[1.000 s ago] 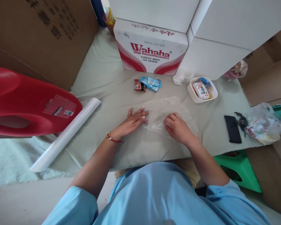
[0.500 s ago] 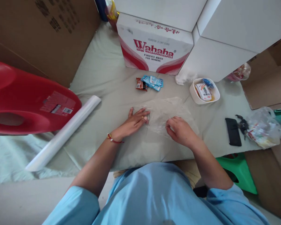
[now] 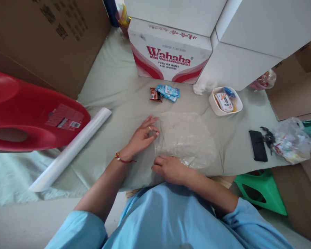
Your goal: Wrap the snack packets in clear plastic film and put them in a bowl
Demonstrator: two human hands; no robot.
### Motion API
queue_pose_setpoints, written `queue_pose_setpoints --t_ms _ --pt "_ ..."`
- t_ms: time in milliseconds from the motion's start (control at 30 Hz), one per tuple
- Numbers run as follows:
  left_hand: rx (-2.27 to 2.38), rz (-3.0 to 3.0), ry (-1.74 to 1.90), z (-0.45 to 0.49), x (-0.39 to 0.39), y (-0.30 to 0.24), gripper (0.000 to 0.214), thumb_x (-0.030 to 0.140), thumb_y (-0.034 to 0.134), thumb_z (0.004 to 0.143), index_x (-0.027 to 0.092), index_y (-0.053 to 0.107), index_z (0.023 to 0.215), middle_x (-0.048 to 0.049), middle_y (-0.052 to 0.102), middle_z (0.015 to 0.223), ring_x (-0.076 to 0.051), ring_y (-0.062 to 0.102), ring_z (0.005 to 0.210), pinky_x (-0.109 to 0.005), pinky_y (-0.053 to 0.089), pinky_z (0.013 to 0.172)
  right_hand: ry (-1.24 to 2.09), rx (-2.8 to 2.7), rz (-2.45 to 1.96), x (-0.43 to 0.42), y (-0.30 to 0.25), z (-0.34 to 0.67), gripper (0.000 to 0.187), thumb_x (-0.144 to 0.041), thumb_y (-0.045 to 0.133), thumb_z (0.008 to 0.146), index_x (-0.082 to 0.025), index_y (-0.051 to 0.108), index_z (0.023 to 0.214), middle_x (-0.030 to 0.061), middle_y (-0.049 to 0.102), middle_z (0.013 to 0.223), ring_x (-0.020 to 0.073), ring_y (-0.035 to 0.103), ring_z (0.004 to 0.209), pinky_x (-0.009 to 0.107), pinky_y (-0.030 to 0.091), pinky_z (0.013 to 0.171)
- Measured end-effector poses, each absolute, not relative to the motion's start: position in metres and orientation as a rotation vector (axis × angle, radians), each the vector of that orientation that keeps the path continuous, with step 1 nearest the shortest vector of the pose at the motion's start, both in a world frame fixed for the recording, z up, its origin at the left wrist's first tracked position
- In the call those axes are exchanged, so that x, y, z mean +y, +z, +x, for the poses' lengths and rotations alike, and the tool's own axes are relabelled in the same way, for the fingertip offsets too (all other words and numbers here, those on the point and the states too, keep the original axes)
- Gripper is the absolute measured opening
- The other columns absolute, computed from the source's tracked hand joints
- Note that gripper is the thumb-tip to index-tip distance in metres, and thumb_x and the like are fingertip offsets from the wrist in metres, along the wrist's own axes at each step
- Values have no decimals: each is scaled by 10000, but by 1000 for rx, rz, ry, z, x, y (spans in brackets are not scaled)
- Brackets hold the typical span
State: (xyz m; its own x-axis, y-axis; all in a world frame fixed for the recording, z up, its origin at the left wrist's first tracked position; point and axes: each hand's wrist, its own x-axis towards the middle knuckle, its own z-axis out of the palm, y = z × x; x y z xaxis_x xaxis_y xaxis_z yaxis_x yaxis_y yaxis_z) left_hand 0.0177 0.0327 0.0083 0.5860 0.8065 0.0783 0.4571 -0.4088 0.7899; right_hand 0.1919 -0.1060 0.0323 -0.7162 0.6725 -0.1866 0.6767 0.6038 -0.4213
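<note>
A clear plastic bag (image 3: 186,138) lies flat on the pale green cloth (image 3: 114,97) in front of me. My left hand (image 3: 142,136), with a red string bracelet at the wrist, pinches the bag's left edge with thumb and fingertips. My right hand (image 3: 169,168) is curled at the bag's near left corner, close to my body, gripping the plastic there. Beyond the bag lie a few small snack packets (image 3: 165,92), blue and brown.
A white roll of film (image 3: 69,150) lies at the left beside a red plastic stool (image 3: 28,110). A Wahaha carton (image 3: 169,55) and white boxes stand behind. A white bowl of packets (image 3: 225,100), black phone (image 3: 257,145), bagged items (image 3: 291,140) and green stool (image 3: 261,188) are on the right.
My right hand has moved from the bag's middle back to its near left corner. The bag now lies spread flatter. My left hand shifted slightly to the bag's left edge.
</note>
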Motion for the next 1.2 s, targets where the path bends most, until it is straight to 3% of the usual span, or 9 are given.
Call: queue_pose_setpoints --t_ms 133,200,267,467,633,800,900,1033,1200 --pt "1420 1930 1068 18 5 38 226 418 597 990 229 714 952 -94 726 1247 -278 608 1291 -523 450 1183 -774 2790 1348 -102 24 192 157 -199 564 1069 -177 720 1082 85 699 1112 197 598 951 299 445 752" --pt "1401 1799 1112 26 -11 50 214 395 599 995 223 720 958 -67 726 1064 -223 676 1045 -427 559 1012 -753 2784 1389 -102 19 190 184 -218 546 1084 -174 725 1092 90 707 1113 205 605 977 304 470 784" --pt "1209 1644 1015 40 -21 52 221 387 582 997 221 727 978 -63 722 1083 -188 692 953 -355 592 894 -733 2803 1388 -103 14 185 196 -213 542 1083 -159 729 1108 107 716 1140 225 611 1033 327 504 851" --pt "1259 1462 840 64 -9 9 235 344 553 938 194 703 1040 -111 737 1263 -241 697 1192 -440 538 1091 -897 3037 1208 -121 18 179 284 -196 581 1039 -171 690 1300 129 678 1386 238 613 1246 377 519 1084" --pt "1184 1883 771 57 -8 -15 285 317 476 995 211 726 1080 -103 714 1381 -240 658 1310 -473 508 1171 -1182 3134 1402 -127 28 207 327 -223 509 1064 -192 682 1339 109 713 1376 184 669 1245 341 536 1091" --pt "1118 2377 520 57 -23 -12 456 323 459 1046 165 632 1437 -155 565 1594 -298 452 1547 -578 321 1308 -548 2630 2247 -113 4 253 556 -349 559 1061 -199 504 1594 169 495 1644 323 379 1578 622 260 1298" --pt "1238 2517 368 50 -25 -8 576 409 425 1083 182 451 1611 -147 381 1721 -335 338 1611 -691 118 1326 -353 2425 2323 -110 -10 285 586 -362 492 1083 -207 431 1645 140 407 1708 316 288 1627 632 183 1319" --pt "1336 2543 270 32 -21 -7 639 454 352 1102 177 322 1677 -162 273 1758 -327 277 1637 -700 61 1316 -347 2466 2357 -101 -7 322 526 -386 423 1097 -200 518 1580 149 496 1648 310 425 1550 597 324 1274" --pt "1380 2543 251 25 -20 -5 674 472 336 1102 140 295 1686 -195 271 1752 -347 265 1639 -704 79 1310 -381 2537 2427 -34 18 344 429 -412 466 1058 -189 685 1350 178 719 1298 321 667 1207 530 552 1057"
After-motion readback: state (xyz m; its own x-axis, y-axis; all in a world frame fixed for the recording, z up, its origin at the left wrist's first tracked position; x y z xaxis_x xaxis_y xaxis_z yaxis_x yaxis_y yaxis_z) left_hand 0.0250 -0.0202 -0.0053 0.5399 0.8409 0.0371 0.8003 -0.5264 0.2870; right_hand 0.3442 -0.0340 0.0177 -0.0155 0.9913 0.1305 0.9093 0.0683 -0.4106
